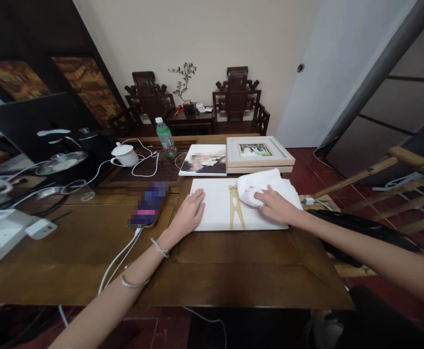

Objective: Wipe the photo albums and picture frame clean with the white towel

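Note:
A white flat panel (215,206) lies face-down on the wooden table (234,271), with a tan folding stand (236,208) on its back. My left hand (189,212) rests flat and open on the panel's left edge. My right hand (274,203) is closed on a white cloth (261,186) that sits on the panel's right part.
Behind the panel lie a photo print (204,160) and stacked framed pictures (257,152). A phone (149,204) on a white cable, a white teapot (124,155), a green bottle (166,137) and kettle lids stand to the left. Bamboo poles (379,174) lean at right.

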Available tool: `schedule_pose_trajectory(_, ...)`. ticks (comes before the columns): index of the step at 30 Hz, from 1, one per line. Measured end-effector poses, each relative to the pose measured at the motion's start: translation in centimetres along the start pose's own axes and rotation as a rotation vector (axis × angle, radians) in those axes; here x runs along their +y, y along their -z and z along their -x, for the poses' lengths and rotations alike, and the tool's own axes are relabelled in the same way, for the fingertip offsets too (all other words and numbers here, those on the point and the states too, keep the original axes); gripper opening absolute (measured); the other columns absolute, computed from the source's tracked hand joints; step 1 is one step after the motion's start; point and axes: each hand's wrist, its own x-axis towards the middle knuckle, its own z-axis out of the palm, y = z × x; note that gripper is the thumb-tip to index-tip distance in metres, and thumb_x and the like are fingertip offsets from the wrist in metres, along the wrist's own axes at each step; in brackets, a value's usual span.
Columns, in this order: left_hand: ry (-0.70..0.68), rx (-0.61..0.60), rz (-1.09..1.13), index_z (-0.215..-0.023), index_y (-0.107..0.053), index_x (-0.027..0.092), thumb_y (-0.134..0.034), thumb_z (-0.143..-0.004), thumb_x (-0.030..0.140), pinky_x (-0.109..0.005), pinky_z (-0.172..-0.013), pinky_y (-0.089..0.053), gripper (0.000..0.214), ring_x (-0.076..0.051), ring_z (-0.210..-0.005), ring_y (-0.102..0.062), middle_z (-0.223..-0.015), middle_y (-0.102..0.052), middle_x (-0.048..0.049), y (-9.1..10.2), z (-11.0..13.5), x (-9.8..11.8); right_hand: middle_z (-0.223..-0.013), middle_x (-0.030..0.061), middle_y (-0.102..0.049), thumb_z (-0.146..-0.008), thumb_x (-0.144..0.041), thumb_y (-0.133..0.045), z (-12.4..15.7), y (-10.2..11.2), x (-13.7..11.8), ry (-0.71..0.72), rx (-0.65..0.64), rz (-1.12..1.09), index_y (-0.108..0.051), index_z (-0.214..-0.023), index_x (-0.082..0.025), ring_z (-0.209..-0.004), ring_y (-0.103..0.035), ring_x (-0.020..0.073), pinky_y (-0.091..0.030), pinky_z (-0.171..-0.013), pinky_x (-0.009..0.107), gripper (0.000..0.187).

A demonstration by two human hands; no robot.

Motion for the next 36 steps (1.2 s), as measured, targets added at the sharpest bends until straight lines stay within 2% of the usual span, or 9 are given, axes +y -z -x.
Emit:
schedule_pose_trajectory(4,0.002,-0.008,-0.012,-0.13,-0.05,0.007,-0.035,-0.094,0.023,-0.051,-0.111,-0.031,0.042,-0.029,-0.135,-0.039,-0.141,-0.047,-0.0192,0.1,0.0,0.2,-0.133,0.0172,-0.054,-0.062,-0.001,-0.038,4.5,-0.2,-2.3,0.06,-0.013,-0.123,-0.052,-0.083,-0.019,-0.132,-0.038,0.0298,-0.02,-0.109,0.057,0.031)
schedule_pose_trajectory(7,0.004,-0.01,-0.019,-0.131,-0.05,0.008,-0.035,-0.094,0.022,-0.052,-0.111,-0.031,0.042,-0.029,-0.136,-0.038,-0.142,-0.047,-0.0186,0.1,0.0,0.2,-0.14,0.0125,-0.049,-0.057,0.0,-0.038,7.3,-0.3,-3.6,0.092,-0.052,-0.195,-0.05,-0.079,-0.021,-0.139,-0.028,0.0259,-0.01,-0.113,0.059,0.033)
schedule_pose_trajectory(10,0.002,-0.002,-0.021,-0.131,-0.05,0.01,-0.036,-0.094,0.022,-0.052,-0.111,-0.031,0.041,-0.029,-0.135,-0.039,-0.142,-0.047,-0.0179,0.1,0.0,0.3,-0.142,0.0113,-0.046,-0.056,0.0,-0.039,8.2,-0.2,-3.9,0.103,-0.081,-0.199,-0.049,-0.079,-0.021,-0.14,-0.027,0.025,-0.009,-0.114,0.059,0.034)
schedule_pose_trajectory(15,-0.001,0.005,-0.013,-0.13,-0.05,0.011,-0.036,-0.093,0.022,-0.053,-0.11,-0.032,0.041,-0.029,-0.135,-0.04,-0.141,-0.048,-0.0185,0.1,0.0,0.2,-0.136,0.0173,-0.051,-0.061,-0.001,-0.04,5.9,0.3,-2.7,0.079,-0.06,-0.118,-0.053,-0.086,-0.019,-0.133,-0.039,0.0272,-0.02,-0.111,0.054,0.033)
schedule_pose_trajectory(19,0.006,-0.005,-0.009,-0.129,-0.051,0.01,-0.036,-0.093,0.023,-0.053,-0.11,-0.032,0.041,-0.029,-0.135,-0.039,-0.141,-0.047,-0.0189,0.0,0.0,0.1,-0.104,0.016,-0.066,-0.067,-0.006,-0.041,1.8,0.5,-0.7,0.01,-0.043,0.019,-0.055,-0.086,-0.017,-0.1,-0.059,0.03,-0.038,-0.095,0.047,0.027)
schedule_pose_trajectory(24,0.007,-0.008,0.002,-0.13,-0.05,0.012,-0.036,-0.094,0.023,-0.052,-0.111,-0.031,0.041,-0.028,-0.136,-0.039,-0.142,-0.047,-0.0174,0.1,0.0,0.1,-0.083,0.0117,-0.063,-0.07,-0.008,-0.039,-2.8,0.5,1.7,0.0,-0.015,0.102,-0.055,-0.085,-0.017,-0.08,-0.056,0.0265,-0.04,-0.076,0.036,0.024)
schedule_pose_trajectory(27,0.007,-0.012,0.009,-0.13,-0.05,0.011,-0.035,-0.094,0.023,-0.052,-0.111,-0.031,0.041,-0.028,-0.136,-0.038,-0.141,-0.047,-0.0176,0.2,0.0,0.1,-0.087,0.0123,-0.064,-0.07,-0.007,-0.038,-3.8,0.3,2.1,-0.001,-0.002,0.098,-0.055,-0.087,-0.017,-0.082,-0.056,0.0268,-0.039,-0.079,0.039,0.026)
schedule_pose_trajectory(31,0.014,-0.016,0.01,-0.13,-0.05,0.011,-0.035,-0.094,0.023,-0.053,-0.111,-0.031,0.041,-0.029,-0.136,-0.038,-0.142,-0.047,-0.0179,0.2,0.0,0.2,-0.116,0.0168,-0.06,-0.068,-0.005,-0.039,-2.9,0.1,1.4,0.027,-0.007,0.075,-0.056,-0.093,-0.016,-0.102,-0.057,0.0302,-0.036,-0.092,0.048,0.031)
schedule_pose_trajectory(36,0.01,-0.019,0.002,-0.13,-0.05,0.009,-0.035,-0.094,0.023,-0.051,-0.111,-0.03,0.042,-0.028,-0.136,-0.038,-0.142,-0.047,-0.0185,0.2,0.0,0.2,-0.137,0.0218,-0.049,-0.066,-0.002,-0.04,1.2,0.2,-0.5,0.055,-0.06,-0.063,-0.056,-0.091,-0.016,-0.134,-0.035,0.0332,-0.028,-0.103,0.06,0.033)
